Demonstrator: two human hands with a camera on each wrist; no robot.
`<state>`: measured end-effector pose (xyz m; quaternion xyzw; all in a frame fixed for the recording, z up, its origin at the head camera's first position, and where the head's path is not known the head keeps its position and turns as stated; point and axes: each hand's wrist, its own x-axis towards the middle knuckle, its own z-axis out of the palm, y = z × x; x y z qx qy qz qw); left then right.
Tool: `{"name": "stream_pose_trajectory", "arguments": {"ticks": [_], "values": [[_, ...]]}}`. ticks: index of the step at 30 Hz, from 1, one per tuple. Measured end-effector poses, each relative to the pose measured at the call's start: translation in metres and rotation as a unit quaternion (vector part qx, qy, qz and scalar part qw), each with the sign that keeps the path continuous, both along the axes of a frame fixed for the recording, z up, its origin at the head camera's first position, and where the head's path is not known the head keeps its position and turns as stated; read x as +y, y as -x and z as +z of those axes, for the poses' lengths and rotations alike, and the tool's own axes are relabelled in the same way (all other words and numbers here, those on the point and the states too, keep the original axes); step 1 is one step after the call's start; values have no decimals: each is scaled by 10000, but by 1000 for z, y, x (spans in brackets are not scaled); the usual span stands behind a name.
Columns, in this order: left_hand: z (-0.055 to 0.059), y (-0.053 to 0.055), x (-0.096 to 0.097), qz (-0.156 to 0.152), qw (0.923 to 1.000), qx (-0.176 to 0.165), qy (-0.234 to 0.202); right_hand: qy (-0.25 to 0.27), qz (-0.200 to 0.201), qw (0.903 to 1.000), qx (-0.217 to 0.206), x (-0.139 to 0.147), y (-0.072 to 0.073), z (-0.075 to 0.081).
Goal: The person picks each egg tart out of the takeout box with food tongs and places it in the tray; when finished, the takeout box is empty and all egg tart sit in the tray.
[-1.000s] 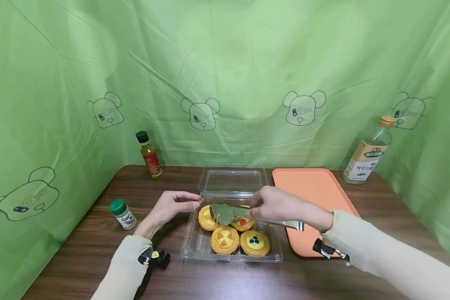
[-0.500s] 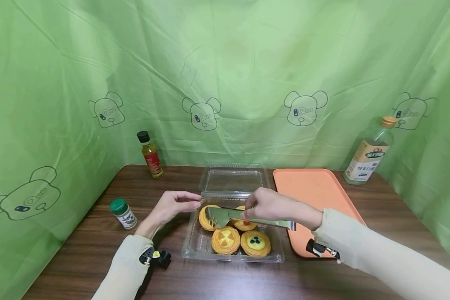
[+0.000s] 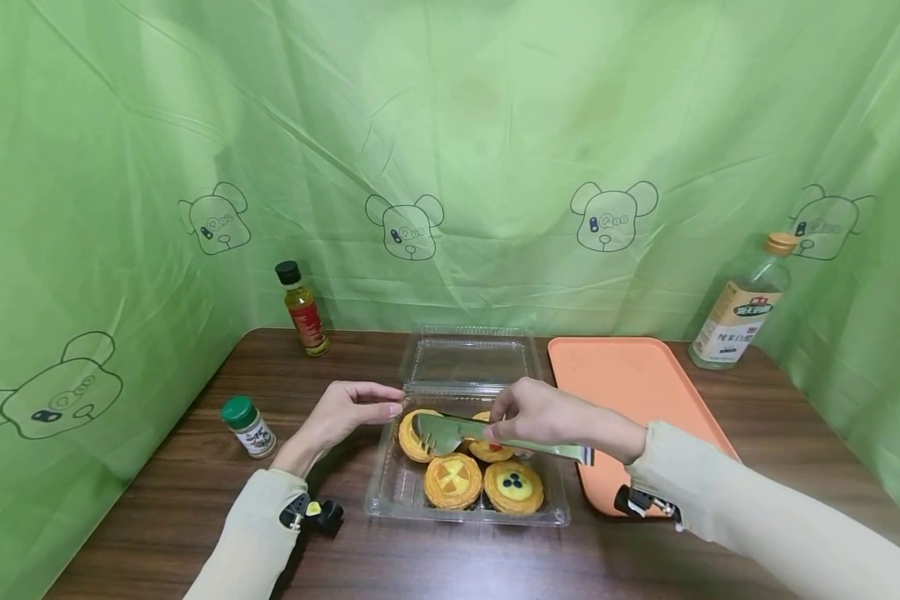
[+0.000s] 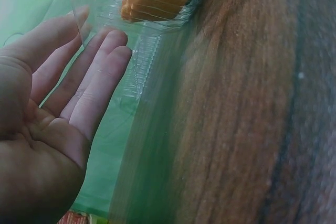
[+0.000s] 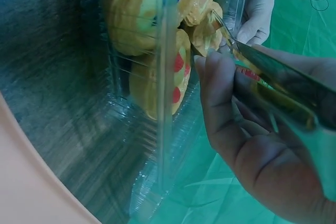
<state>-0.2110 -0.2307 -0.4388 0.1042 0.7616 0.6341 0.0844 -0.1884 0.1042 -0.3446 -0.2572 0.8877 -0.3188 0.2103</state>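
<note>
A clear plastic clamshell box (image 3: 465,518) holds several round tarts. My left hand (image 3: 342,415) pinches its back left rim between thumb and fingers; in the left wrist view the thumb and index finger (image 4: 58,35) meet at the clear wall. With my right hand (image 3: 543,412) I grip metal tongs (image 3: 532,442), one end fork-like, the other a flat blade. The tong ends are at the back left tart (image 3: 409,440), partly covering it. A red-topped tart (image 5: 177,72) sits to its right, half hidden. In front are an orange-and-yellow tart (image 3: 452,482) and a blueberry-topped one (image 3: 513,487).
The box's lid (image 3: 471,358) lies folded back behind it. An orange tray (image 3: 615,375) is on the right, under my right forearm. A green-capped shaker (image 3: 249,427) and an oil bottle (image 3: 305,312) stand left; a large bottle (image 3: 738,308) stands at the back right.
My right hand has shifted slightly left with the tongs, and their ends have come down and left onto the back left tart. The left hand stays at the box rim.
</note>
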Motion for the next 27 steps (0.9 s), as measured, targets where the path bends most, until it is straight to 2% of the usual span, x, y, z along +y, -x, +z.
{"name": "stream_pose_trajectory", "arguments": {"ticks": [4,11,15,18,20,27], "values": [[0,0,0,-50,9999,36,-92,67,134,9995,267,5,0,-2],[-3,1,0,-79,9998,13,-205,574,66,9982,-176,18,-1,-1],[-3,2,0,-86,9996,-1,-271,720,45,9973,-102,25,-2,2],[-3,2,-1,-85,9995,-22,-289,768,-47,9970,-21,30,-3,6],[-3,2,-1,-92,9995,-42,-293,875,-148,9960,-135,34,-5,9],[-3,2,-2,-136,9992,-31,-361,942,-422,9946,52,52,-5,21]]}}
